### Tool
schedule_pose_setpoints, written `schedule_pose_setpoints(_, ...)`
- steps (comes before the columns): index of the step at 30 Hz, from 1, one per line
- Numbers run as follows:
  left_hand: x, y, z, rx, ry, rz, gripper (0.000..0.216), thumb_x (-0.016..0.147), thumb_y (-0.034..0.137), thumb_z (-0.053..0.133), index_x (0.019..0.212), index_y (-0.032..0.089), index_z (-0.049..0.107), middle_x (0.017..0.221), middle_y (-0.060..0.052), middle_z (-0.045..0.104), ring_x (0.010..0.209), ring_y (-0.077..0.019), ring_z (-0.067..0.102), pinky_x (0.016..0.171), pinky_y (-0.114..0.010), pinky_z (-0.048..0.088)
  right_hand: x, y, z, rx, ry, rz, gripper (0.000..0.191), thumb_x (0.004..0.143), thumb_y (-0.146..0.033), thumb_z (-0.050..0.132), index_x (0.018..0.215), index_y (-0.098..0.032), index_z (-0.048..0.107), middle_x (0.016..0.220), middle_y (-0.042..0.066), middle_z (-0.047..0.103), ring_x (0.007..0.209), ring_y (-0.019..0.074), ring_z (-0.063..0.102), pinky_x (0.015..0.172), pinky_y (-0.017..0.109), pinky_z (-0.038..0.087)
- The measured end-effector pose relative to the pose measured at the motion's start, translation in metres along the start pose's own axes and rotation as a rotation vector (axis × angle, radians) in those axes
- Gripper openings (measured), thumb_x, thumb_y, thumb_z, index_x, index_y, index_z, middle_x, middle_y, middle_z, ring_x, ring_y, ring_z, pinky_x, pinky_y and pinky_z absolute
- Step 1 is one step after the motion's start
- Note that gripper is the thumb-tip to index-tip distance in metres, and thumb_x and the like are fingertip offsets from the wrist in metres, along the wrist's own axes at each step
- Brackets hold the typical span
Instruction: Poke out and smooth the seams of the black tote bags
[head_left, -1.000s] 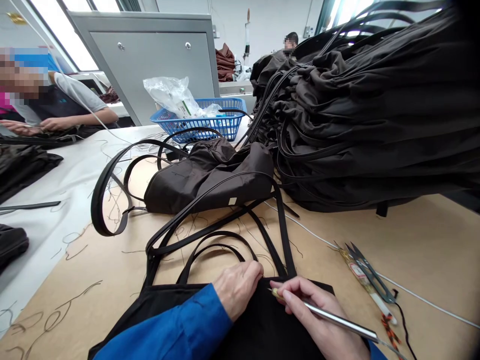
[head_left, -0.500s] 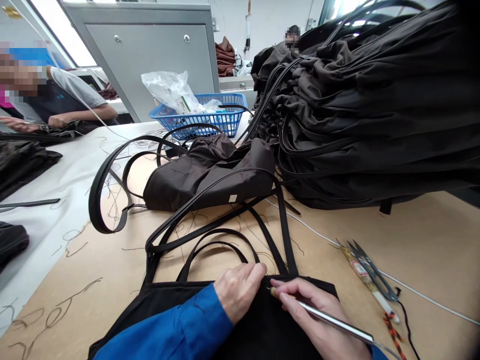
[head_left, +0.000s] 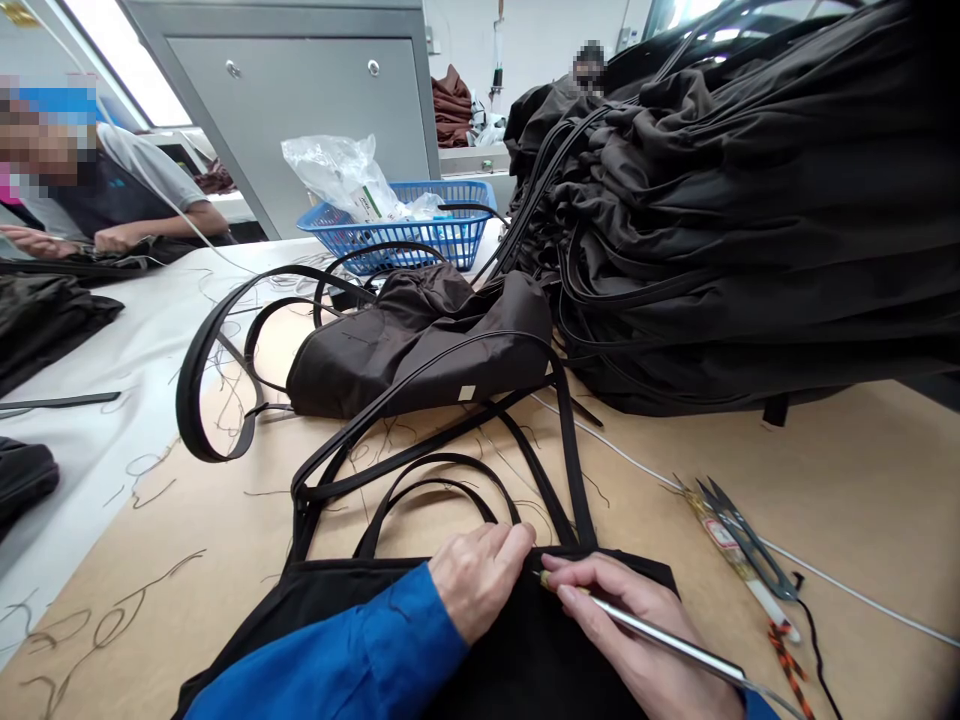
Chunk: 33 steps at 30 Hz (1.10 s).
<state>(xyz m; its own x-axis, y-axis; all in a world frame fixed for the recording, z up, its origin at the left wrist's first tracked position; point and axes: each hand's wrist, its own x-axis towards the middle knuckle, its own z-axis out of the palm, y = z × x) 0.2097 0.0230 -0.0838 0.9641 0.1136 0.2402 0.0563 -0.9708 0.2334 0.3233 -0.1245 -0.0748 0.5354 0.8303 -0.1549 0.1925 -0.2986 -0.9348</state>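
Note:
A black fabric bag (head_left: 360,620) with long straps lies flat before me, its top edge towards the far side. My left hand (head_left: 484,580) has its fingers curled closed on that top edge, close to the base of a short handle (head_left: 442,470). Just to the right, my right hand (head_left: 630,620) pinches a slim silver pen-like tool (head_left: 667,640) with a thin cord at its rear end. The tool's fine tip points left at the fabric beside my left fingers; whether it touches cannot be made out.
Thread snips (head_left: 746,535) lie at right beside a white-and-gold stick-like tool (head_left: 727,545). Beyond my bag rests another dark bag (head_left: 420,340). A tall pile of dark bags (head_left: 750,230) stands at right. A blue basket (head_left: 409,235) holds plastic bags. A co-worker (head_left: 127,200) sits at left. Loose threads litter the table.

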Motion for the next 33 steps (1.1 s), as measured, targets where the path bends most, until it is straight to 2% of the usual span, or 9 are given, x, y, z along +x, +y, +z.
schedule_pose_setpoints(12, 0.000, 0.000, 0.002, 0.000, 0.024, 0.011, 0.021, 0.095, 0.013, 0.026, 0.093, 0.015, 0.047, 0.064, 0.002, 0.052, 0.053, -0.0135, 0.054, 0.049, -0.022, 0.044, 0.000, 0.002, -0.001, -0.033, -0.009, -0.017, 0.023, 0.085, -0.041, 0.054, 0.083, -0.025, 0.070, 0.096, 0.002, 0.069, 0.099, 0.0183, 0.063, 0.086, 0.020, 0.047)
schedule_pose_setpoints(18, 0.000, 0.000, 0.005, -0.018, 0.073, -0.001, 0.024, 0.096, 0.014, 0.023, 0.092, 0.017, 0.046, 0.061, 0.003, 0.051, 0.051, -0.0121, 0.053, 0.048, -0.020, 0.042, -0.001, 0.000, -0.001, -0.040, -0.019, -0.002, 0.023, 0.085, -0.042, 0.053, 0.083, -0.026, 0.069, 0.096, 0.000, 0.069, 0.099, 0.0169, 0.062, 0.086, 0.019, 0.046)
schedule_pose_setpoints(23, 0.000, -0.004, 0.001, -0.008, 0.142, -0.067, 0.023, 0.093, 0.010, 0.025, 0.089, 0.017, 0.047, 0.062, 0.002, 0.053, 0.052, -0.0123, 0.054, 0.050, -0.020, 0.043, -0.002, -0.001, -0.001, 0.030, -0.031, 0.066, 0.027, 0.086, -0.048, 0.051, 0.082, -0.025, 0.065, 0.101, 0.001, 0.068, 0.099, 0.0175, 0.062, 0.084, 0.020, 0.046)
schedule_pose_setpoints(25, -0.005, -0.009, -0.008, 0.121, 0.190, -0.116, 0.025, 0.089, 0.005, 0.026, 0.089, 0.017, 0.048, 0.065, 0.000, 0.055, 0.055, -0.0142, 0.057, 0.052, -0.022, 0.045, -0.002, -0.001, -0.001, 0.068, -0.030, 0.096, 0.030, 0.087, -0.050, 0.050, 0.081, -0.024, 0.063, 0.101, 0.001, 0.068, 0.100, 0.0173, 0.062, 0.081, 0.020, 0.047)
schedule_pose_setpoints(27, -0.016, -0.018, -0.026, 0.344, 0.233, -0.173, 0.030, 0.082, 0.000, 0.027, 0.090, 0.017, 0.050, 0.069, -0.003, 0.057, 0.061, -0.0157, 0.059, 0.053, -0.023, 0.045, -0.003, -0.002, -0.001, 0.086, -0.024, 0.106, 0.031, 0.086, -0.052, 0.048, 0.079, -0.024, 0.061, 0.096, 0.001, 0.069, 0.102, 0.0177, 0.061, 0.079, 0.019, 0.046)
schedule_pose_setpoints(30, -0.043, -0.044, -0.063, 0.662, 0.200, -0.318, 0.030, 0.082, 0.004, 0.029, 0.092, 0.017, 0.053, 0.074, -0.003, 0.058, 0.058, -0.0143, 0.056, 0.046, -0.020, 0.040, -0.003, -0.002, -0.001, 0.088, -0.017, 0.107, 0.033, 0.086, -0.053, 0.047, 0.076, -0.024, 0.058, 0.091, 0.002, 0.069, 0.104, 0.0183, 0.060, 0.078, 0.019, 0.046)
schedule_pose_setpoints(31, -0.054, -0.057, -0.077, 0.756, 0.163, -0.424, 0.029, 0.085, 0.008, 0.029, 0.094, 0.018, 0.054, 0.076, -0.002, 0.058, 0.059, -0.0146, 0.056, 0.046, -0.020, 0.040, -0.003, -0.002, -0.001, 0.085, -0.017, 0.106, 0.033, 0.086, -0.053, 0.047, 0.075, -0.024, 0.058, 0.092, 0.001, 0.069, 0.104, 0.0180, 0.060, 0.078, 0.019, 0.046)
schedule_pose_setpoints(32, -0.067, -0.071, -0.089, 0.800, 0.149, -0.487, 0.027, 0.088, 0.015, 0.029, 0.093, 0.018, 0.055, 0.079, -0.001, 0.058, 0.070, -0.0159, 0.058, 0.054, -0.021, 0.045, -0.003, -0.002, -0.002, 0.082, -0.017, 0.104, 0.033, 0.087, -0.052, 0.047, 0.075, -0.024, 0.057, 0.092, 0.001, 0.069, 0.104, 0.0175, 0.060, 0.078, 0.019, 0.046)
schedule_pose_setpoints(33, -0.081, -0.086, -0.100, 0.777, 0.150, -0.457, 0.030, 0.091, 0.022, 0.026, 0.096, 0.017, 0.055, 0.090, -0.002, 0.058, 0.086, -0.0190, 0.058, 0.067, -0.028, 0.049, -0.003, -0.001, -0.002, 0.078, -0.018, 0.102, 0.033, 0.087, -0.052, 0.047, 0.074, -0.024, 0.057, 0.092, 0.001, 0.070, 0.105, 0.0170, 0.060, 0.078, 0.018, 0.045)
